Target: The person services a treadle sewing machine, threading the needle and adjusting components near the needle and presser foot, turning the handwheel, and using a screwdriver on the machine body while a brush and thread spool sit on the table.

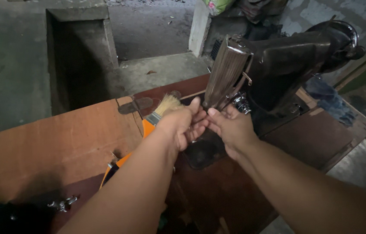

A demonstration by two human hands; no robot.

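Old black sewing machine (287,65) sitting at about one o'clock on the wooden cabinet top (53,147), its head end with the worn metal faceplate (226,73) turned toward the viewer, needle area low at centre. Tilted that way, probably so the underside of the head opens to reach.

Both hands meeting just under that faceplate. Right hand (233,130) coming in from five o'clock, fingers curled loosely up at the needle bar region, fingertips touching the chrome parts there; what sits pinched between them cannot be made out in the dim light. Left hand (183,125) from seven o'clock, fingers part closed, tips brushing against the right hand's, nothing clearly clamped inside.

Just behind the left hand, at ten o'clock from it, a paintbrush (159,113) with pale bristles, metal ferrule and orange handle, lying on the cabinet, bristles pointing toward the machine, handy for dusting perhaps. Metal hinge (135,105) beyond it at the leaf joint. Concrete floor (9,65) and a sunken pit (79,65) at eleven o'clock.
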